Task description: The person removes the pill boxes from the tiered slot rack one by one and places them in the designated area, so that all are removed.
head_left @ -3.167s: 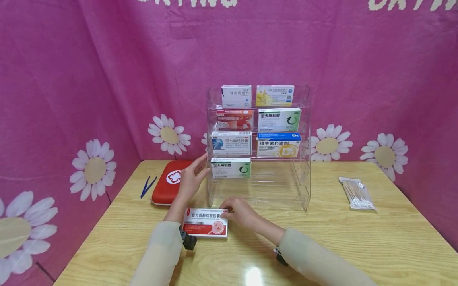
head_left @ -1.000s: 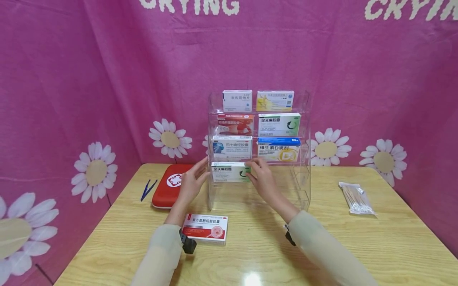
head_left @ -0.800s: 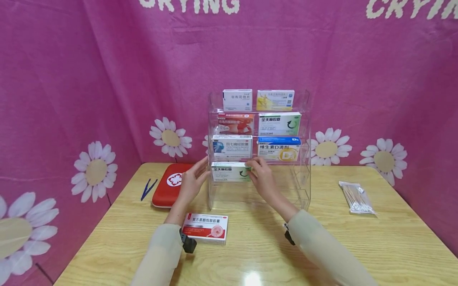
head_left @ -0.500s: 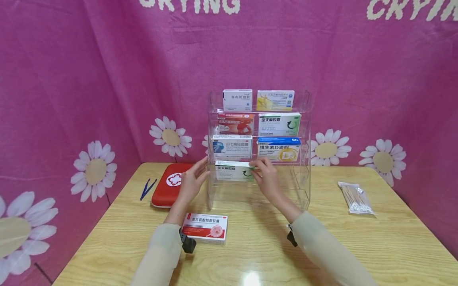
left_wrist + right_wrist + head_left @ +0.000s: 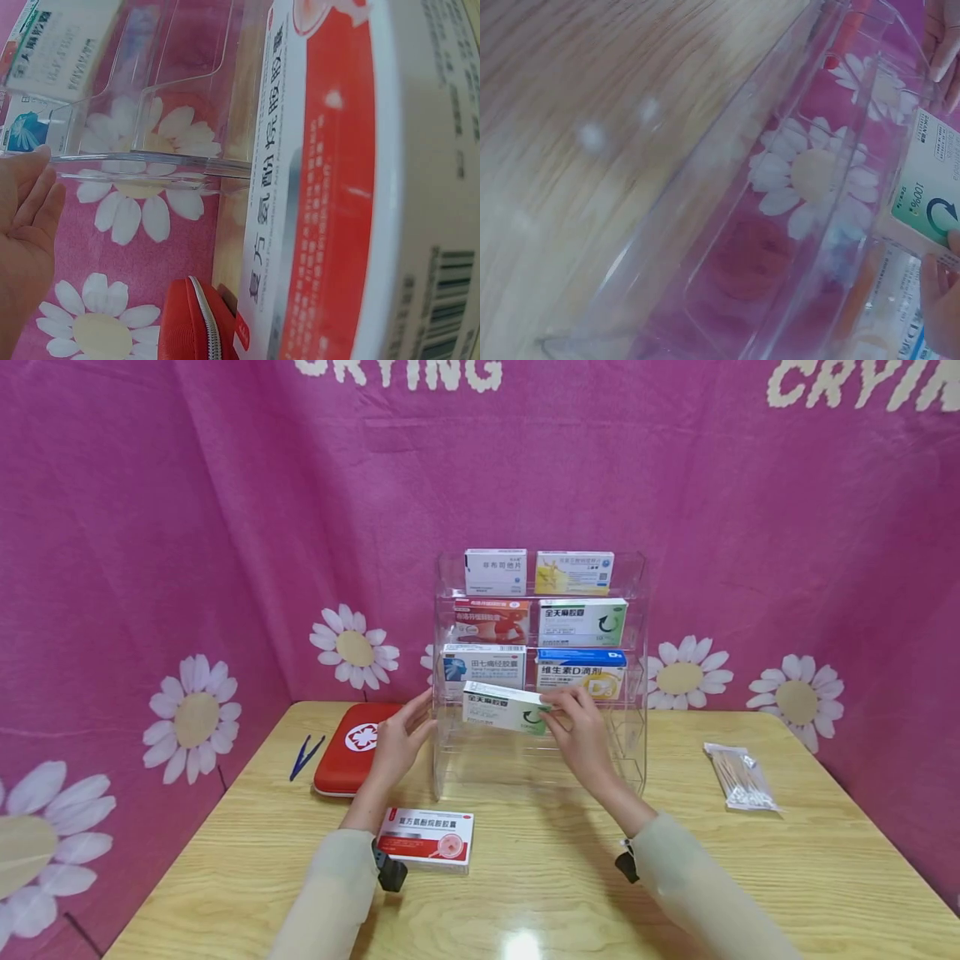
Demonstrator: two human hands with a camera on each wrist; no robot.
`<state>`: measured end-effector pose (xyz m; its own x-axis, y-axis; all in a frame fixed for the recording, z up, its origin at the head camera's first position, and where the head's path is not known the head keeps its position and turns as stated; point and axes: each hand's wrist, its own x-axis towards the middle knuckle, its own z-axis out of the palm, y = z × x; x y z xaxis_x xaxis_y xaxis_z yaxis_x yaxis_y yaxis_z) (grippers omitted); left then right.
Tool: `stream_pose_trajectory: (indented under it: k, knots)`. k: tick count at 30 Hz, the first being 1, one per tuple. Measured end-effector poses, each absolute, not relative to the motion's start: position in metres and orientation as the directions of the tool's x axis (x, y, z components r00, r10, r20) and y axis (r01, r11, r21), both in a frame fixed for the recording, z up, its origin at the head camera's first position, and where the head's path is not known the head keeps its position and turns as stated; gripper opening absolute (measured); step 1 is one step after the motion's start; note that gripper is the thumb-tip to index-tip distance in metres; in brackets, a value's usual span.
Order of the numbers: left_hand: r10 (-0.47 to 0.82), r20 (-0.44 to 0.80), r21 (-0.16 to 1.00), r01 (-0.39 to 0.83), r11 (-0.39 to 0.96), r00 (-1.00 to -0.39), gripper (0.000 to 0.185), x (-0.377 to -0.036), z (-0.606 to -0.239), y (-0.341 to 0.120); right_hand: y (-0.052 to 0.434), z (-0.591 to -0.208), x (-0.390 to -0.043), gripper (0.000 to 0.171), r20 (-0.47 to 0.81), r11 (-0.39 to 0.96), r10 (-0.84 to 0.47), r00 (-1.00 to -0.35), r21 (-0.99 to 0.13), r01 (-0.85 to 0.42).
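Green-and-white box (image 5: 504, 707): out of the lowest left slot of the clear rack (image 5: 637, 610), now tilted and shifted right, in front of the rack.
Right hand (image 5: 581, 735): off the red-and-white box (image 5: 426, 837) on the table, now pinching the green-and-white box's right end.

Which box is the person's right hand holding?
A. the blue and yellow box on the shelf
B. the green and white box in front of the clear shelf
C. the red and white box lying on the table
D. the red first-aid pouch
B. The right hand pinches one end of the green and white box, tilted in front of the clear shelf; the red and white box lies untouched on the table.
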<state>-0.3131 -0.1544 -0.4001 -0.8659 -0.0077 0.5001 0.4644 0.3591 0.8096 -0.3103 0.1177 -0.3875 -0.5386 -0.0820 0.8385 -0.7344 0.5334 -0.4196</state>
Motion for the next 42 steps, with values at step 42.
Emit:
stream_pose_trajectory:
  k: [42]
  knots:
    - [0.005,0.492,0.807,0.458,0.372,-0.871,0.052,-0.312,-0.398,-0.154,0.171,-0.433,-0.242,0.009,0.233,0.536,-0.417,-0.879,-0.718,-0.444]
